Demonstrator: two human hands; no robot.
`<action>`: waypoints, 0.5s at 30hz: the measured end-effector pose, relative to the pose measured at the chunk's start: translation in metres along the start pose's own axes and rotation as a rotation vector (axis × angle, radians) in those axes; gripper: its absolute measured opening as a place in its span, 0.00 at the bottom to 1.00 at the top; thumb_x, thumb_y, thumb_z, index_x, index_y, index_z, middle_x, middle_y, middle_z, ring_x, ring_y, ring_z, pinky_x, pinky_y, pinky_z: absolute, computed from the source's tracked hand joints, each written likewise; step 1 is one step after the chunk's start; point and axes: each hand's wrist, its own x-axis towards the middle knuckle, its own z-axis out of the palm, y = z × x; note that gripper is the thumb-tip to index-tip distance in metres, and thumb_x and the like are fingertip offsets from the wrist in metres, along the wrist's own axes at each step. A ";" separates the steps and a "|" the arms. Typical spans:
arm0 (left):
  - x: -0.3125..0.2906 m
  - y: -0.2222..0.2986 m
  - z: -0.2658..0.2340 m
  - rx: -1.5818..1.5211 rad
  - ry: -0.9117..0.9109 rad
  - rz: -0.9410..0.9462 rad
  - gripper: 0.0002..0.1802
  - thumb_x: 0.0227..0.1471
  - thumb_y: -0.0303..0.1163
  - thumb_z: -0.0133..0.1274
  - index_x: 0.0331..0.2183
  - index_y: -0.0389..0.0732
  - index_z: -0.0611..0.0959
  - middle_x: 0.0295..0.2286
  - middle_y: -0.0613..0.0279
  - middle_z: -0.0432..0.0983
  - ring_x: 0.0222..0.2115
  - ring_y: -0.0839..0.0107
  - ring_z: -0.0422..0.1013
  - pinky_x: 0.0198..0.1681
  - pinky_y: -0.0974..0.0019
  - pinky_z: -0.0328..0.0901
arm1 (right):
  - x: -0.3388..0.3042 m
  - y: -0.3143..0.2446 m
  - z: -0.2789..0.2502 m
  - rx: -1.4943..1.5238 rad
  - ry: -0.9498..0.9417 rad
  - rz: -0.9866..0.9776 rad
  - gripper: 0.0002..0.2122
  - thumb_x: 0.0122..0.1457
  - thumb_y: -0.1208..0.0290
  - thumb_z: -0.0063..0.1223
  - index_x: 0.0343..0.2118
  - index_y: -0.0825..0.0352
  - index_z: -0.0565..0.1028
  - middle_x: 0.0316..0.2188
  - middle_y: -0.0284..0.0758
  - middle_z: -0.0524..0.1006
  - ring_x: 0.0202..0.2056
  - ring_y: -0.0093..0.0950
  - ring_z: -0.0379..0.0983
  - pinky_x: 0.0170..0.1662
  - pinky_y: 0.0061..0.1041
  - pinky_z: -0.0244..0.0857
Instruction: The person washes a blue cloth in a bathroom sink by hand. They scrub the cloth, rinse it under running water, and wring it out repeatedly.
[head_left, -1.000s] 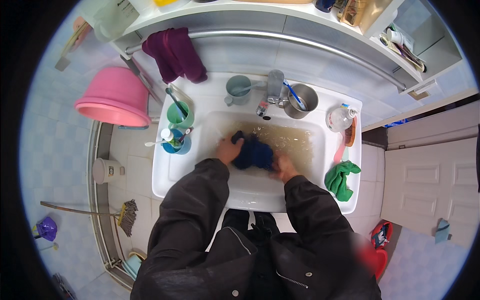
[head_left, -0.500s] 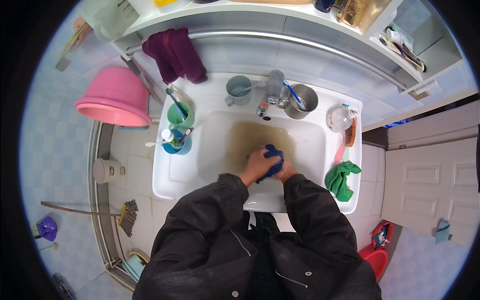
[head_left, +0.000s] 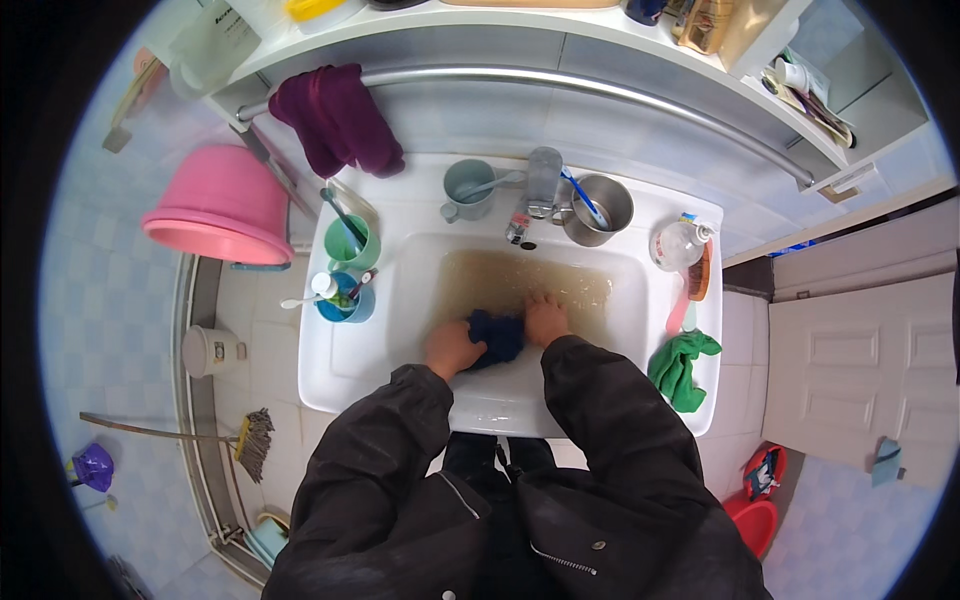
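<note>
A dark blue cloth [head_left: 495, 338] lies bunched and wet in the brownish water [head_left: 480, 275] of the white sink [head_left: 400, 300]. My left hand [head_left: 455, 347] grips its left side, fingers curled over the fabric. Just right of the cloth, my right hand [head_left: 545, 318] reaches into the water with its fingers stretched forward and slightly apart, holding nothing. Above the basin stands the faucet [head_left: 541, 185], beyond both hands.
On the left rim stand a green cup [head_left: 350, 245] and a blue cup [head_left: 345, 300] with brushes. Behind are a grey mug [head_left: 468, 190] and a metal mug [head_left: 598, 212]. A soap bottle [head_left: 678, 246], brush [head_left: 700, 272] and green cloth [head_left: 684, 368] occupy the right rim.
My hands have separated and lowered into the water. The blue cloth has moved left and down with my left hand, while my right hand has let go of it.
</note>
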 end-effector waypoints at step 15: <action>0.001 -0.009 0.007 0.046 0.052 -0.009 0.25 0.41 0.49 0.58 0.36 0.38 0.82 0.38 0.47 0.75 0.39 0.48 0.72 0.44 0.52 0.67 | 0.022 -0.007 0.004 0.052 0.055 0.014 0.18 0.49 0.74 0.53 0.45 0.63 0.70 0.47 0.41 0.68 0.50 0.42 0.65 0.52 0.39 0.63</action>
